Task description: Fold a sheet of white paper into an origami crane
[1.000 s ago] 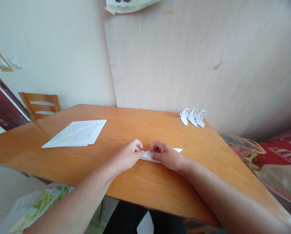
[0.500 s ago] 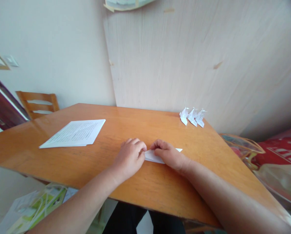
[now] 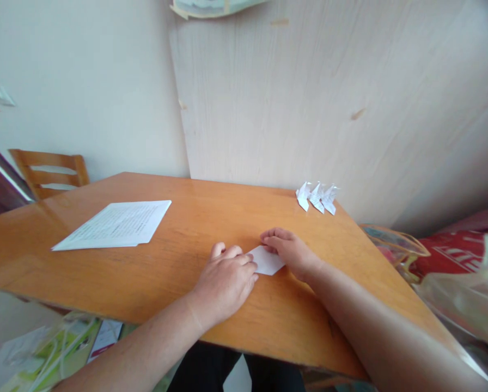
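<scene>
A small folded sheet of white paper lies on the wooden table between my hands, its visible part flat and many-sided. My left hand presses on its left end with bent fingers close together. On its right side, my right hand has thumb and fingers closed over the edge, and they hide that end. Beyond them, near the far right corner, stand three folded paper figures in a row, bird-like with pointed tips.
A stack of printed sheets lies on the left of the table. Behind is a wall panel, with a wooden chair at the far left. Bags crowd the right side; more bagged things are below the front edge.
My left hand has turned flatter and moved slightly right and nearer. The folded paper now shows a broader face between my hands. The view has shifted a little to the right.
</scene>
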The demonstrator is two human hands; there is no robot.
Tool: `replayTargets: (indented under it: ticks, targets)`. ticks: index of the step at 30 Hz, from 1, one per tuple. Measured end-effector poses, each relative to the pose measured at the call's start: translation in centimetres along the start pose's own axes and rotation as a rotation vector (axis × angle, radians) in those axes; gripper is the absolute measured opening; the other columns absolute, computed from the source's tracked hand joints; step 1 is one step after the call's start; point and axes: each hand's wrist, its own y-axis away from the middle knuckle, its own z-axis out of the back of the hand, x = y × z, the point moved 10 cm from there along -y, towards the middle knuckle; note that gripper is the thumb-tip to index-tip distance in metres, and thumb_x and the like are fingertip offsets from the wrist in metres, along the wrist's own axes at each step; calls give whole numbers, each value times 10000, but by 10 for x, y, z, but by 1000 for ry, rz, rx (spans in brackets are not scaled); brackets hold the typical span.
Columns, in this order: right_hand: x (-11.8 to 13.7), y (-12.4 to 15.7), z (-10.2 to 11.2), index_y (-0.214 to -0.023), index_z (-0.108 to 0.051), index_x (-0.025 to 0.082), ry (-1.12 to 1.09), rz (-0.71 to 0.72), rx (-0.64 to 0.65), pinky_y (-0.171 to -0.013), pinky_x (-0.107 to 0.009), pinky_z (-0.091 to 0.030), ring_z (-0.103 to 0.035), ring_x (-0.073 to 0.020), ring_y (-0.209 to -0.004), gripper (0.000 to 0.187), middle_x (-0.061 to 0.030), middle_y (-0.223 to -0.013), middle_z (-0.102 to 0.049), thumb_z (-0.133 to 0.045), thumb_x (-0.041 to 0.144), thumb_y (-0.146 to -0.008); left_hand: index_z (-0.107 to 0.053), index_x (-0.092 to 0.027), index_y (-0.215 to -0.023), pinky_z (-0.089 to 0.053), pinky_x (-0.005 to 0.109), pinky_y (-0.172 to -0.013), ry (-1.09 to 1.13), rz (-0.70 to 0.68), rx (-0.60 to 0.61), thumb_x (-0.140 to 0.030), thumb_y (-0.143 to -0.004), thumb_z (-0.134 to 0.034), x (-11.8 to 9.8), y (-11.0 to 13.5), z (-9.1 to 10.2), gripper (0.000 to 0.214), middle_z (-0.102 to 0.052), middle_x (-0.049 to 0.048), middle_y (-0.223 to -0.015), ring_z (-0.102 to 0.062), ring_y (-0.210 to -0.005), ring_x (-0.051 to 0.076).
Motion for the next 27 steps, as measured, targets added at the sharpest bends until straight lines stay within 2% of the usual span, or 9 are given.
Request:
replayTargets:
  ticks: [5, 8, 11, 15, 17, 23, 25, 27]
  targets:
    - [19, 1, 0, -861, -659, 176, 508, 225, 18, -665, -265, -438, -601, -172, -751, 154, -36, -825, -680, -524, 159, -791, -724, -225, -1015, -288, 482, -902, -24, -2, -10, -290, -989, -498, 2, -3, 1, 237, -742, 85, -1038, -542, -1047, 285]
    - [22, 3, 4, -916, -702, 177, 647, 265, 7, -744, -280, -451, -634, -196, -852, 238, -67, -943, -727, -518, 108, -781, -730, -215, -967, -288, 481, -905, -25, 14, -30, -308, -992, -486, 7, -6, 5, 263, -737, 93, -1032, -530, -1063, 292]
    - [23, 5, 6, -968, -717, 179, 653, 238, 29, -727, -274, -451, -647, -197, -855, 290, -69, -967, -743, -518, 91, -777, -718, -202, -883, -292, 475, -895, -44, 37, -36, -350, -996, -476, 12, -8, 7, 305, -728, 94, -1031, -526, -1073, 299]
    - [14, 12, -3, -748, -690, 189, 627, 112, 167, -542, -245, -385, -578, -150, -594, 174, -7, -642, -669, -535, 111, -750, -696, -195, -868, -309, 455, -852, -83, 87, -18, -417, -990, -479, 17, -10, 4, 334, -712, 96, -1019, -540, -1026, 302]
    - [14, 17, -7, -686, -662, 191, 628, 87, 196, -508, -241, -356, -537, -134, -535, 145, 8, -566, -619, -545, 122, -737, -694, -197, -916, -317, 447, -845, -77, 105, -21, -446, -985, -482, 18, -10, 1, 335, -708, 102, -1019, -546, -1006, 305]
    - [5, 27, -22, -647, -617, 198, 508, 25, 390, -469, -233, -384, -548, -133, -491, 117, 12, -552, -606, -531, 162, -717, -675, -193, -1002, -342, 431, -891, -50, 37, -6, -436, -957, -534, 12, -13, -6, 285, -682, 116, -1141, -557, -1050, 302]
    - [2, 26, -21, -672, -628, 195, 474, 0, 415, -469, -228, -404, -575, -139, -504, 114, 9, -566, -615, -528, 157, -712, -674, -193, -1001, -349, 429, -895, -55, 4, 7, -439, -955, -536, 10, -16, -6, 286, -682, 116, -1129, -564, -1040, 299]
    - [-1, 21, -15, -687, -633, 187, 429, -25, 382, -467, -220, -407, -583, -135, -498, 108, 7, -574, -622, -535, 147, -708, -676, -193, -998, -358, 428, -890, -63, -30, 23, -450, -948, -541, 8, -20, -6, 294, -687, 114, -1092, -573, -1015, 297]
